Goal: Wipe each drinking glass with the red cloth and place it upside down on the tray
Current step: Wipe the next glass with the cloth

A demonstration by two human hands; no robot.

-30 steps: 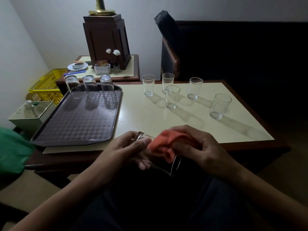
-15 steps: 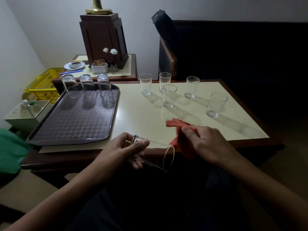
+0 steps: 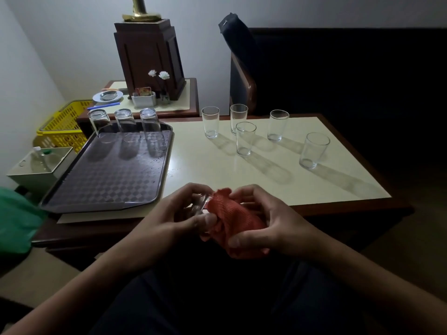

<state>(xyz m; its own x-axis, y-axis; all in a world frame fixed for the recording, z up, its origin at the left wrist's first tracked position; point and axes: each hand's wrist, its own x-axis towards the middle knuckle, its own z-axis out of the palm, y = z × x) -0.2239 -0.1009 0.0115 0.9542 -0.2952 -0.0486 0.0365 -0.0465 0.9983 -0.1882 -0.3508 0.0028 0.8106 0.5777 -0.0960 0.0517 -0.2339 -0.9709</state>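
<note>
The left hand (image 3: 183, 213) grips a glass (image 3: 201, 205) over the tabletop's (image 3: 242, 180) near edge. The right hand (image 3: 263, 221) clutches the red cloth (image 3: 232, 218) wrapped round it. The tray (image 3: 106, 189) lies at ten o'clock of the hands, bearing three upturned glasses (image 3: 124, 120).

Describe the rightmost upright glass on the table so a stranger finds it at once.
Look at the cream-topped table, right of the dark tray. On its far half, the rightmost glass stands alone near the right edge, apart from four other upright glasses clustered to its left.
</note>
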